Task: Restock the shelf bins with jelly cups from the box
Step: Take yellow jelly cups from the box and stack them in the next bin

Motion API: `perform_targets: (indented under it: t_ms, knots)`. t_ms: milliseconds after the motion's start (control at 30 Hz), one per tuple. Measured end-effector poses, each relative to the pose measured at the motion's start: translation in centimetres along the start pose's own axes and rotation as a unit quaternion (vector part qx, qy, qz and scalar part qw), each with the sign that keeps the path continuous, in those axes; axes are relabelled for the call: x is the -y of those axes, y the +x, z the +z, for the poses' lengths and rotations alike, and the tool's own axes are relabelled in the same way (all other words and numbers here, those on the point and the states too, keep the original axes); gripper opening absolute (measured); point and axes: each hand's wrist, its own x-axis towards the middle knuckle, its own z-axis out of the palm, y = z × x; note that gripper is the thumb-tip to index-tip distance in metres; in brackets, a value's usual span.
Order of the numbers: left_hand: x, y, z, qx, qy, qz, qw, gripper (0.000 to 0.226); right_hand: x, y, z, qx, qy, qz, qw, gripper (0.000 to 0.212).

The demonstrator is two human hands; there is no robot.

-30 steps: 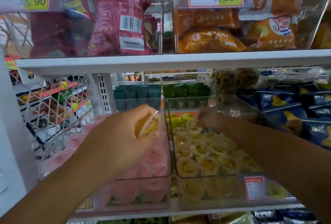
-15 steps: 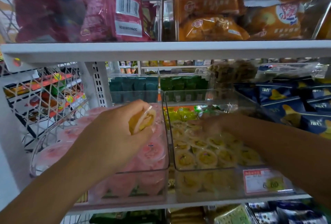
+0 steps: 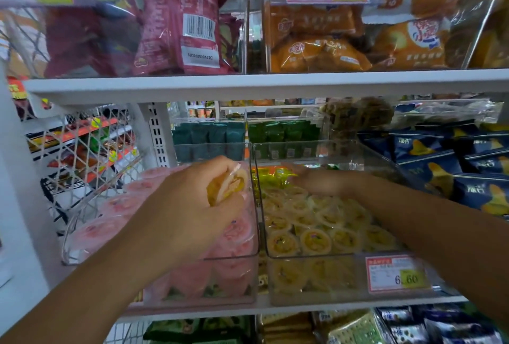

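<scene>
One yellow cup (image 3: 230, 185) gripped in your left hand (image 3: 184, 211) above the pink bin (image 3: 237, 257): a slip misstocks it. Right hand (image 3: 311, 181), 1 o'clock (grip unreadable).

At centre frame the left hand (image 3: 190, 206) grips a round yellow jelly cup (image 3: 230, 184) over the clear plastic bin (image 3: 234, 257) of pink jelly cups (image 3: 237, 230). Right of it, the right hand (image 3: 311, 181) reaches into the neighbouring clear bin (image 3: 316, 256), over rows of yellow cups (image 3: 314, 240); its fingers are blurred. An orange price tag (image 3: 396, 275) sits at lower right.
</scene>
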Motion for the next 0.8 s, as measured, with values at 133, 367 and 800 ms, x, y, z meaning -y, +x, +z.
perform_targets:
  t_ms: [133,367,800]
  knots:
    - [-1.2,0.8,0.4,0.034,-0.036,-0.015,0.999,0.015,2.6,-4.7,-3.5,-0.036,0.102,-0.051,0.993,0.032]
    - [-3.0,1.9,2.1,-0.008,-0.043,-0.005,0.999,0.071,6.1,-10.7,-1.9,-0.005,0.264,-0.192,0.945,0.032]
    - [-1.9,2.4,1.8,0.106,0.265,0.062,0.956,0.06,-4.3,0.7,-5.4,-0.21,-0.126,0.164,0.956,0.018]
